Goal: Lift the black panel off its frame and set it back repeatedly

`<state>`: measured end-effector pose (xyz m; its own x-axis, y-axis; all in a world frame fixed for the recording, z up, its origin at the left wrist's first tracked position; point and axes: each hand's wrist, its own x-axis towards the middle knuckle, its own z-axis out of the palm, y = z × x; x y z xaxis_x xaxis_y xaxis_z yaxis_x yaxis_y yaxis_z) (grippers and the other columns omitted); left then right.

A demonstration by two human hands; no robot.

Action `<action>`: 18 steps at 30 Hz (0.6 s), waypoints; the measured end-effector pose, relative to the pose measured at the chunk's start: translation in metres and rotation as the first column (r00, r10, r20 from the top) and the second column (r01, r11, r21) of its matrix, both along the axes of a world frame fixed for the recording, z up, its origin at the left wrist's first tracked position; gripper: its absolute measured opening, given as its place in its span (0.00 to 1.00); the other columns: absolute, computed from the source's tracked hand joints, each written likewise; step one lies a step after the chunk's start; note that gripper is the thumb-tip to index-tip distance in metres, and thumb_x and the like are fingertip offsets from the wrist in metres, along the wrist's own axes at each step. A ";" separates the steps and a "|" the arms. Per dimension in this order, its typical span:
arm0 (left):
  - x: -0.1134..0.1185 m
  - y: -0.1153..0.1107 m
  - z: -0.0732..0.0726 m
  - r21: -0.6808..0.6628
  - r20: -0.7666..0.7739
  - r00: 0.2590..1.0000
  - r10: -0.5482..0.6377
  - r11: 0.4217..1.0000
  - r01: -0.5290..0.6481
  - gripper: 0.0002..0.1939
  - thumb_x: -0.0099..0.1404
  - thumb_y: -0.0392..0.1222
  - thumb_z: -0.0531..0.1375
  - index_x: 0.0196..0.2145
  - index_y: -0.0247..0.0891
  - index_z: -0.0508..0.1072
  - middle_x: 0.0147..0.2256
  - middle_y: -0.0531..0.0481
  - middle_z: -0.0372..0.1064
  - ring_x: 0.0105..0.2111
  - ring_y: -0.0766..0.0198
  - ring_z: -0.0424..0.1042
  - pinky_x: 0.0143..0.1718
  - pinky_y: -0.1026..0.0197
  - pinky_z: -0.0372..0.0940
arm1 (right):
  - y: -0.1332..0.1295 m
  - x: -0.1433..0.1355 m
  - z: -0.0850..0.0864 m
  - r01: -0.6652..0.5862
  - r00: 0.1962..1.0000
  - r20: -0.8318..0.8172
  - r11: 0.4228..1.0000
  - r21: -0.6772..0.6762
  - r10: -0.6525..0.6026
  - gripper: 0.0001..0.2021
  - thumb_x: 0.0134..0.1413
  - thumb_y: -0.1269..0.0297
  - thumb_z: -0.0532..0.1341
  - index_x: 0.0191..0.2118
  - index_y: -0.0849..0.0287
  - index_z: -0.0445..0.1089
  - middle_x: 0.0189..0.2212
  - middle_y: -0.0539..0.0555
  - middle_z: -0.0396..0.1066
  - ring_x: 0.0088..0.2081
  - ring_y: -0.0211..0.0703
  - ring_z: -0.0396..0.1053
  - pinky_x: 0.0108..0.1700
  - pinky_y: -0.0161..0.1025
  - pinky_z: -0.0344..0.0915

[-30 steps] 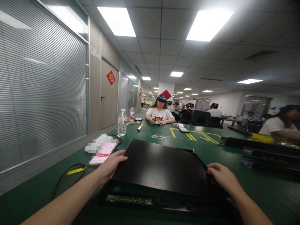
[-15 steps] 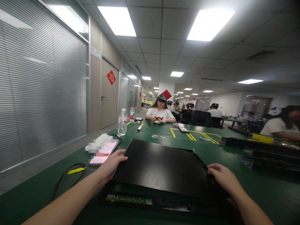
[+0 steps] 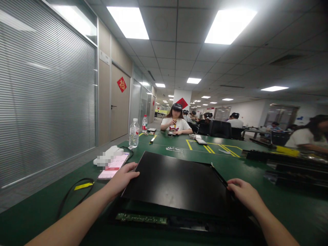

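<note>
A thin black display panel (image 3: 174,181) lies tilted in front of me, its far edge raised above the green table. My left hand (image 3: 125,176) is closed on its left edge, thumb on top and fingers partly hidden beneath. My right hand (image 3: 242,191) pinches the right side, where a narrow black strip (image 3: 217,174) runs along the panel's edge. Below the near edge sits a black frame (image 3: 189,227) with a long green circuit board (image 3: 140,218) on its left part. The frame's far portion is hidden under the panel.
Left of the panel lie a lit phone (image 3: 114,165), a white object (image 3: 109,155) and a black cable (image 3: 65,198) with a yellow tag. Two water bottles (image 3: 134,135) stand beyond. Black strips (image 3: 282,162) are stacked at right. A person (image 3: 176,123) sits across the table.
My hands and the panel hold almost still. Across the table, the person has raised one hand with a yellow-handled tool upright over a small item.
</note>
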<state>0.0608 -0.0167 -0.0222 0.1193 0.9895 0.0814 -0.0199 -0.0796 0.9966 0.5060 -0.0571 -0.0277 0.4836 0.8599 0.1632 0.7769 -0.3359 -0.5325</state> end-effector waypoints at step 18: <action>-0.008 0.015 -0.022 0.135 -0.432 0.890 0.144 0.986 -0.095 0.08 0.43 0.35 0.60 0.26 0.36 0.74 0.54 0.41 0.61 0.56 0.48 0.56 0.55 0.56 0.50 | 0.005 0.009 -0.007 -0.041 0.994 -0.103 0.999 0.006 0.042 0.12 0.40 0.61 0.55 0.32 0.55 0.73 0.28 0.52 0.74 0.30 0.43 0.69 0.30 0.35 0.61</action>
<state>0.0528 -0.0016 -0.0440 0.0487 0.9869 0.1541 0.4342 -0.1599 0.8865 0.5153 -0.0525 -0.0348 0.4620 0.8790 0.1180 0.7311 -0.3021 -0.6117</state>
